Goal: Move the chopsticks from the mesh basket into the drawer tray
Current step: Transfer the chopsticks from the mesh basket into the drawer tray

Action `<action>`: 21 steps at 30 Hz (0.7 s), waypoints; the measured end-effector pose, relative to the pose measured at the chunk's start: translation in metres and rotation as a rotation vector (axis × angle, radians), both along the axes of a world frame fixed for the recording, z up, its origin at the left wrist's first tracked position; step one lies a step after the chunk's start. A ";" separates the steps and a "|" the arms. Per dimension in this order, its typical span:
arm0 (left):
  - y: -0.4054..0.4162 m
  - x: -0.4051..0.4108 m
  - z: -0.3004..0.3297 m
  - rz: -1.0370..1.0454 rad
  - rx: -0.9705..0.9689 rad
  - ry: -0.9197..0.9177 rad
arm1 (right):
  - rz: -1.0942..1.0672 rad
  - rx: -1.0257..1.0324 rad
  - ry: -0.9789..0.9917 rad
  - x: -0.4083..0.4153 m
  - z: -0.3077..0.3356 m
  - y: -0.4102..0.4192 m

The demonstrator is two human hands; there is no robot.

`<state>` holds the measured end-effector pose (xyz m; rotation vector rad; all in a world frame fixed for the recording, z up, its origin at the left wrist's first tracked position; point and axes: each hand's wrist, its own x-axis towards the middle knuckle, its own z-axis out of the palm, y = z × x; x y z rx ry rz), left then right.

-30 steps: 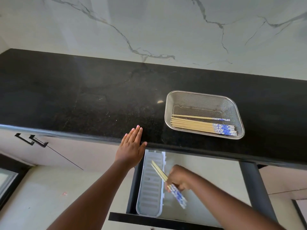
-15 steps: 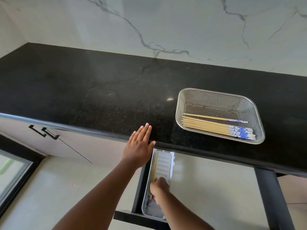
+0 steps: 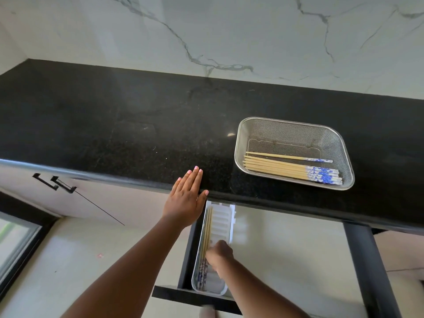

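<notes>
**Chopsticks being laid into the drawer tray**

While the right hand (image 3: 219, 254) reaches down into the drawer tray (image 3: 223, 220), its fingers curl beside the chopsticks (image 3: 206, 235) lying there; whether they grip cannot be told. Roughly three or four sticks lie along the tray's left wall. Left of the tray, the left hand (image 3: 186, 198) rests flat, fingers together, on the table (image 3: 114, 134) edge, likely for balance. Beyond the tray, the mesh basket (image 3: 296, 128) holds about seven chopsticks (image 3: 275, 167).
</notes>
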<state>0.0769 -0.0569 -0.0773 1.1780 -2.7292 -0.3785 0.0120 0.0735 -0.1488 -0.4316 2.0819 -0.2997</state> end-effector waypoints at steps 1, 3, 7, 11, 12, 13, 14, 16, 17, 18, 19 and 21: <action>0.000 0.000 0.000 0.000 0.004 -0.002 | 0.066 -0.012 0.021 -0.004 0.007 -0.001; 0.001 0.000 0.001 -0.003 0.008 -0.004 | 0.237 -0.065 0.075 -0.015 0.028 -0.005; -0.001 0.000 0.000 0.002 0.009 0.023 | 0.456 -0.227 -0.051 -0.054 0.097 -0.014; 0.000 -0.002 -0.002 -0.004 -0.002 0.039 | 0.563 -0.395 -0.379 -0.108 0.212 -0.017; 0.000 -0.002 -0.002 -0.006 0.001 0.032 | 0.534 -0.439 -0.372 -0.126 0.233 -0.019; 0.000 -0.002 -0.002 -0.006 0.003 0.023 | 0.486 -0.473 -0.318 -0.147 0.245 -0.023; -0.001 -0.001 -0.002 -0.004 0.006 0.015 | 0.441 -0.492 -0.226 -0.169 0.253 -0.029; -0.001 -0.001 -0.001 -0.006 0.009 0.005 | 0.388 -0.486 0.012 -0.210 0.256 -0.041; -0.001 -0.001 -0.001 -0.007 0.008 0.000 | 0.391 -0.458 0.120 -0.230 0.252 -0.046; -0.001 0.000 -0.001 -0.006 0.006 -0.002 | 0.412 -0.415 0.210 -0.248 0.245 -0.050; 0.000 -0.001 -0.001 -0.003 0.006 0.002 | 0.439 -0.361 0.279 -0.263 0.237 -0.051; 0.001 -0.001 0.000 0.005 0.009 0.016 | 0.462 -0.250 0.316 -0.284 0.218 -0.050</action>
